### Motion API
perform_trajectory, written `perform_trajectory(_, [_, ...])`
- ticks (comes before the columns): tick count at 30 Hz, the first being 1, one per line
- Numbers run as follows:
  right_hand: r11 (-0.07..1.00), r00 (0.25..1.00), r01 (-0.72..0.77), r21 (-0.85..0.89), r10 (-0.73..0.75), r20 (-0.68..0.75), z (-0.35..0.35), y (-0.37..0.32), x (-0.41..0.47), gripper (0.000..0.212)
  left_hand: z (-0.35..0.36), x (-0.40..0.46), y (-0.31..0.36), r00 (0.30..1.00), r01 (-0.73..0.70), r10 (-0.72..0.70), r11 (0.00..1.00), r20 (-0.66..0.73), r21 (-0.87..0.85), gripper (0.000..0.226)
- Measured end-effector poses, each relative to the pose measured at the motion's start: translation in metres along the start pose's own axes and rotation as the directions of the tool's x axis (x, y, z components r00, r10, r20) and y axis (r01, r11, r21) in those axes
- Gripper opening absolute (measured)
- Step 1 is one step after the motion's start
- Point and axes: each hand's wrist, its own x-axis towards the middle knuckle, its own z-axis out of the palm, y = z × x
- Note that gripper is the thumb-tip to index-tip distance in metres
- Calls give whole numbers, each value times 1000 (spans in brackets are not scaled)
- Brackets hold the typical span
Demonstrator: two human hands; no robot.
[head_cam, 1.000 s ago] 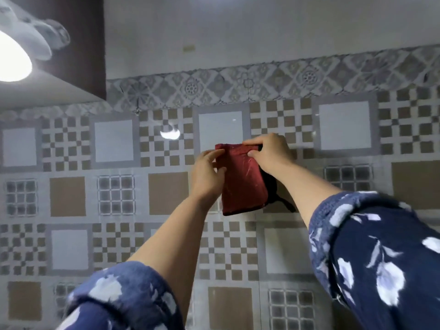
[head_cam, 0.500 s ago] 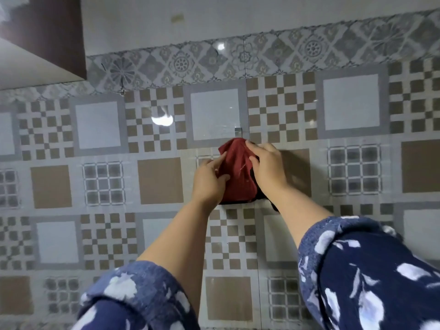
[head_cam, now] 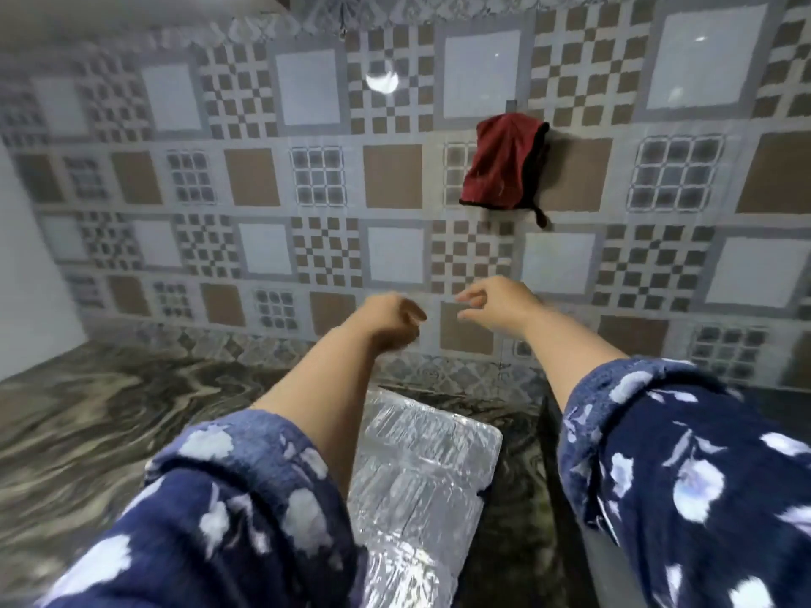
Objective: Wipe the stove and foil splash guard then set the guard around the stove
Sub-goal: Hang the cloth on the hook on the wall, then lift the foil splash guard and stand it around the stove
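Note:
A red cloth (head_cam: 502,162) with a dark edge hangs from a small hook on the tiled wall, upper right of centre. Below it, my left hand (head_cam: 390,322) and my right hand (head_cam: 493,307) are in the air in front of the wall, both holding nothing, fingers loosely curled. The folded foil splash guard (head_cam: 421,471) lies flat on the counter between my forearms, partly covered by my left sleeve. The stove is not in view.
A dark marbled countertop (head_cam: 109,419) runs along the patterned tile wall (head_cam: 307,177). A white side wall (head_cam: 26,265) closes the left end. A dark edge (head_cam: 546,427) runs along the counter beside my right forearm.
Both hands have let go of the red cloth, which now hangs on the wall, and have dropped lower. The view has tilted down, bringing the counter and foil guard into sight.

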Motion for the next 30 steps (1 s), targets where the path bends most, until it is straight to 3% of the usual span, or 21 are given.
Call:
perform_trajectory(6, [999,956,46,-16,-40,292,93,-36,-81,38,22,-129,-77,968,229,-223,973,113,-38,31])
perform_trajectory(15, [981,793,189,43,-179,582,228,-81,-135,35,53,-268,-197,825,560,-551,827,128,-48,36])
perform_trajectory(21, [938,720,347,17,-278,635,296,-110,-119,35,74,-315,-257,700,714,-714,700,1,1,32])
perform_trajectory(27, [852,709,523,-1,-434,556,349,-127,-77,34,96,-329,-296,641,767,-763,641,-86,26,38])
perform_trajectory(30, [802,656,596,39,-515,552,369,-133,-59,32,102,-330,-303,623,778,-773,628,-119,-15,39])
